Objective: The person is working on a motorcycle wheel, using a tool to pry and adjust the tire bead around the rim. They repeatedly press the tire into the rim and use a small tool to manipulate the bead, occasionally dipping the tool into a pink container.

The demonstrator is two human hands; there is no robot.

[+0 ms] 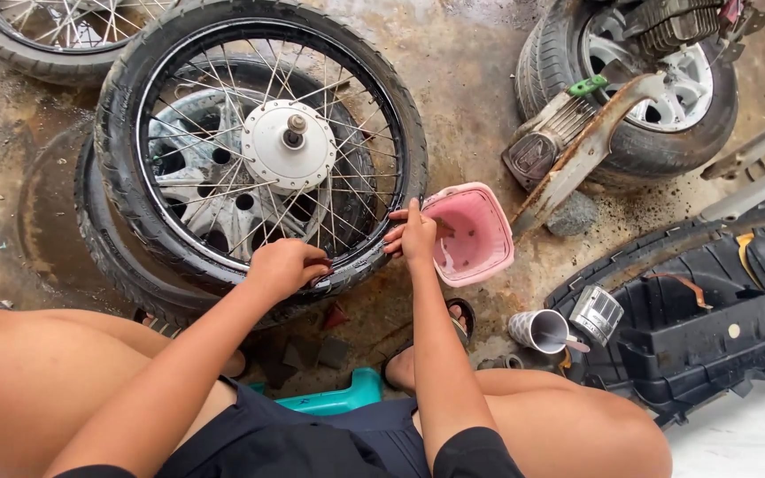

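Head view, near to far: a teal stool [338, 398] sat at 6 o'clock between the knees. Left hand [287, 265] was curled shut on the lower rim of the spoked wheel [258, 142]; right hand [413, 237], fingers together, pressed its tyre at 4 o'clock of the hub [289, 144]. A pink tub [475, 232] lay just beside that hand. Beyond, at 1 o'clock, stood a cast-wheel tyre [639, 88].

No packages, labels, signs or screens
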